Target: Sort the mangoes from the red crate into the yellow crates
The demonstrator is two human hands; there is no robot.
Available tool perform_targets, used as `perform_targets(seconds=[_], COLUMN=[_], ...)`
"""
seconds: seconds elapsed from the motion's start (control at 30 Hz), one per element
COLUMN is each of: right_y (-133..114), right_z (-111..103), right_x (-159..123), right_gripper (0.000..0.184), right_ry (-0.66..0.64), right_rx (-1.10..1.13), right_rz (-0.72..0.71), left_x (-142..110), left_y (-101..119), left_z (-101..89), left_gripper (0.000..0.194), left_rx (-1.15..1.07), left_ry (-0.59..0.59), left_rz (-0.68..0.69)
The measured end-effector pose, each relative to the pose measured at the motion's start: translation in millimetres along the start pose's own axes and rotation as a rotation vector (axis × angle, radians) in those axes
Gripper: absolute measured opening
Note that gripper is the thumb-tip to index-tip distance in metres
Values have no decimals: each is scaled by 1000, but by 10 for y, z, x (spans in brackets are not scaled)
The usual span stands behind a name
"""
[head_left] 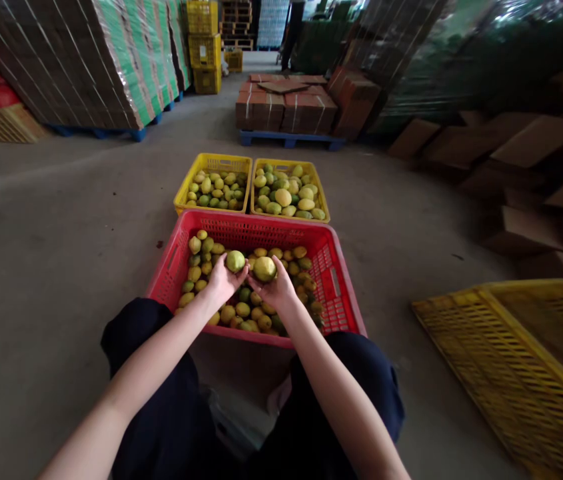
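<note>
While the fingers of the left hand point(226, 279) curl up from below, a greenish fruit point(235, 261) sits on them, its thumb along the fruit's left side and its upper face bare. Just beside it, near the middle of the frame, the right hand point(274, 288) cups a yellower fruit point(264, 269), with the thumb against its right side and the fingers beneath and to its left. Both hands are thus partly closed, each around one fruit; the fingertips come close together between the two, and whether they touch I cannot tell. Under the hands, many loose yellow and green fruits point(242, 310) lie in a red crate point(261, 230) at the centre. Beyond its far edge stand two yellow crates side by side, the left yellow crate point(211, 160) and the right yellow crate point(322, 190), both holding similar fruit. Dark-clothed knees point(371, 380) flank the red crate's near side. Farther out, a large yellow crate point(526, 360) leans at lower right, and brown cartons point(261, 110) rest on a blue pallet point(288, 140) at upper centre.
</note>
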State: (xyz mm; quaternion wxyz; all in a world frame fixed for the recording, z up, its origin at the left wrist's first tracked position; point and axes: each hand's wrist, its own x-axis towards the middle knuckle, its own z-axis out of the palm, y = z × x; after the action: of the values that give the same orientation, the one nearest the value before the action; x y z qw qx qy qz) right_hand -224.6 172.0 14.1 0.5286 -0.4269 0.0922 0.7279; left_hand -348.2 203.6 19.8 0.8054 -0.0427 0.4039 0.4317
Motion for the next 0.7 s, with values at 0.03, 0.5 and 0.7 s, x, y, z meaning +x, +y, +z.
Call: perform_targets(seconds=[0.03,0.5,0.7], right_y=[-3,-89,-102], right_z=[-3,-66,-59], right_x=[-1,-121,-236], right_gripper=[38,54,50], right_ry=[-2,128,-26], right_rx=[-16,-780,-726], right_rz=[11,-1105,-1217], left_x=[-6,-33,-226], left_y=[-4,13,-15], left_z=[4,-11,16], left_gripper=[35,42,43], left_rx=[8,626,703], left_ry=[7,-155,-353], left_rz=[-1,915,1025])
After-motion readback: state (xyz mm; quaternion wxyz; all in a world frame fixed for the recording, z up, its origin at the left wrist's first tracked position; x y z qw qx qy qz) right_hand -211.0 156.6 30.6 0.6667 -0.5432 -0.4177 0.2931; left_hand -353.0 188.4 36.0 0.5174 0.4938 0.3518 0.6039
